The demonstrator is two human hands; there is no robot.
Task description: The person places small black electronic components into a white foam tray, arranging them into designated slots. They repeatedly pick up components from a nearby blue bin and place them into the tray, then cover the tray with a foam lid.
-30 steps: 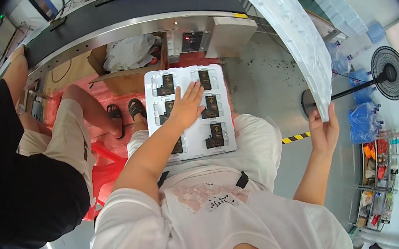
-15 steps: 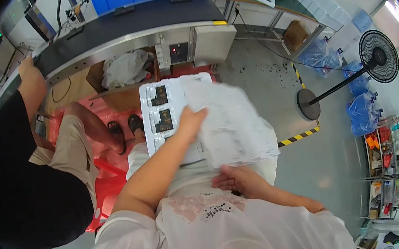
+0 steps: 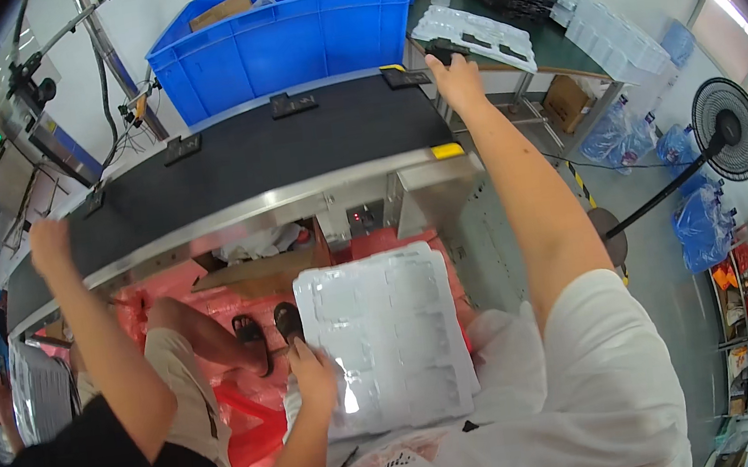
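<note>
A stack of white plastic trays (image 3: 386, 344) with moulded pockets lies on my lap, and its top tray shows no black pieces. Beside the stack's left edge is my left hand (image 3: 313, 379), slightly blurred, its fingers stretched forward. My right arm reaches far out to the right end of the conveyor. There my right hand (image 3: 456, 81) has its fingers apart, close to a flat black piece (image 3: 405, 77) on the belt and a black object (image 3: 446, 49) at the table corner. Whether the fingertips touch either one, I cannot tell.
Several black pieces lie along the black conveyor belt (image 3: 244, 161). A blue bin (image 3: 277, 54) stands behind it. On the left, a co-worker's hand (image 3: 51, 247) is over the belt. A green table (image 3: 548, 53) holds white trays, and a fan (image 3: 727, 129) stands right.
The view has tilted up. The blurred white tray now lies flat, covering the black pieces in the tray below. My right hand went from my lap to the belt's end; my left drew back to the stack's edge.
</note>
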